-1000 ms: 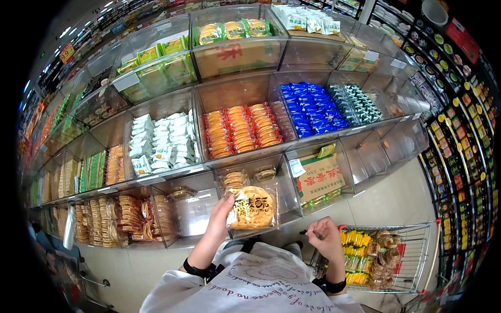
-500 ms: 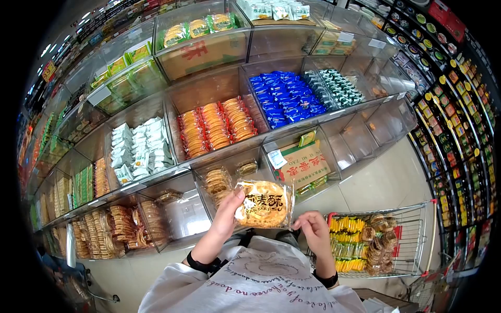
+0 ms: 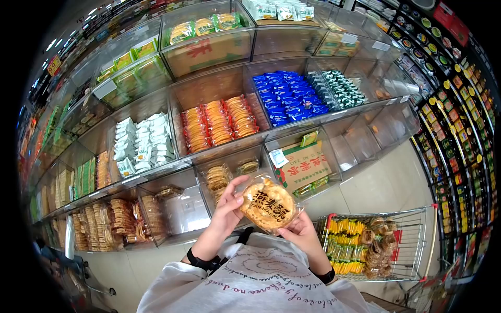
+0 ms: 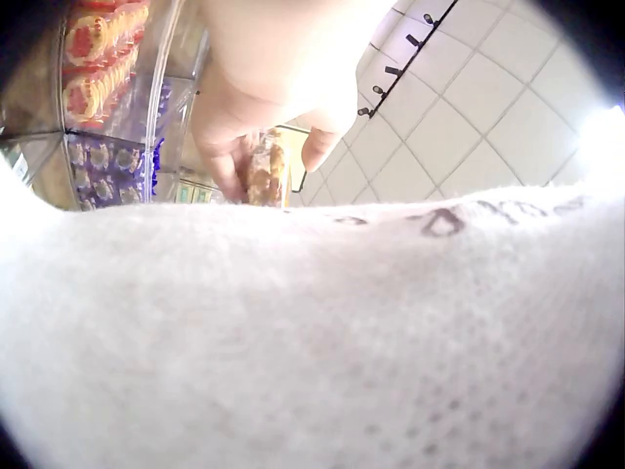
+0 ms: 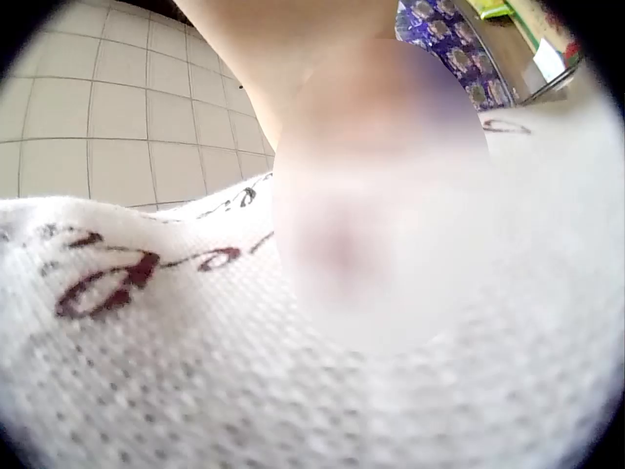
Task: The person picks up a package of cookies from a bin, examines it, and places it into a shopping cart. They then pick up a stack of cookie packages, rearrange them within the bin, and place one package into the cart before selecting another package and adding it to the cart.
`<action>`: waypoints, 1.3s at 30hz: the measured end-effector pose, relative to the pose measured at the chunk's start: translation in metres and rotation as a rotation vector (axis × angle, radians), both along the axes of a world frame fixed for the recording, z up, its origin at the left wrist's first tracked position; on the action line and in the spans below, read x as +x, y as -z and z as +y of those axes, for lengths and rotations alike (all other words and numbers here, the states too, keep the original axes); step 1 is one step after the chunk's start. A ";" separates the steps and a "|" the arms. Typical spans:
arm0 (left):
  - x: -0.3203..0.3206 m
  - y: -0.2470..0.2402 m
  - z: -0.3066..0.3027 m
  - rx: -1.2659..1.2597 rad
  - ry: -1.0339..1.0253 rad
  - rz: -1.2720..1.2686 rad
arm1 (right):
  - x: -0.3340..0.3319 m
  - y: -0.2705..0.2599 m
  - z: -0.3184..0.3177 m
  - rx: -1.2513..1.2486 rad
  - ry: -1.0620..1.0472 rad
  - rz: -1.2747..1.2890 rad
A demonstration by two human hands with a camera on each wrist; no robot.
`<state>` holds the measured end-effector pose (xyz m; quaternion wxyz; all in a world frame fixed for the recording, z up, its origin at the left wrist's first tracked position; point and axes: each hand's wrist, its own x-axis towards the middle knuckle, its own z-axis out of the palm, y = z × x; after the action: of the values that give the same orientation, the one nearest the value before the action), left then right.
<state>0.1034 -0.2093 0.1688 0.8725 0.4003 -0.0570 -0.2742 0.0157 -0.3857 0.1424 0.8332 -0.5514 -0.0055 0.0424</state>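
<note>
A round golden biscuit in a clear wrapper with dark lettering point(image 3: 268, 204) is held up in front of the chest, tilted. My left hand point(image 3: 225, 208) pinches its left edge between thumb and fingers. At its lower right edge, my right hand point(image 3: 303, 236) grips the wrapper. In the left wrist view the left hand point(image 4: 278, 88) holds the packet point(image 4: 266, 171), seen edge-on, above the white shirt. The right wrist view shows part of the right hand and forearm point(image 5: 283, 49); its fingers are hidden by a blurred patch.
Clear bins hold white packets point(image 3: 142, 143), orange biscuits point(image 3: 219, 123), blue packets point(image 3: 288, 98) and stacked biscuits point(image 3: 122, 216). A box with green and red print point(image 3: 305, 168) lies in a lower bin. At the right stands a shopping cart point(image 3: 413, 250) holding yellow packets point(image 3: 347, 227) and biscuits.
The right hand has come in from the right and now grips the wrapper. The packet has turned clockwise, its right side lower. The head view has shifted.
</note>
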 end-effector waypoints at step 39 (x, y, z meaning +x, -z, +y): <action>-0.025 0.016 0.007 0.070 0.029 0.154 | -0.025 0.017 0.029 -0.275 -0.250 -0.033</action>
<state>0.0785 -0.2026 0.1532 0.8556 0.4075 0.0141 -0.3189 -0.0089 -0.3568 0.1250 0.7379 -0.6557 -0.0819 0.1370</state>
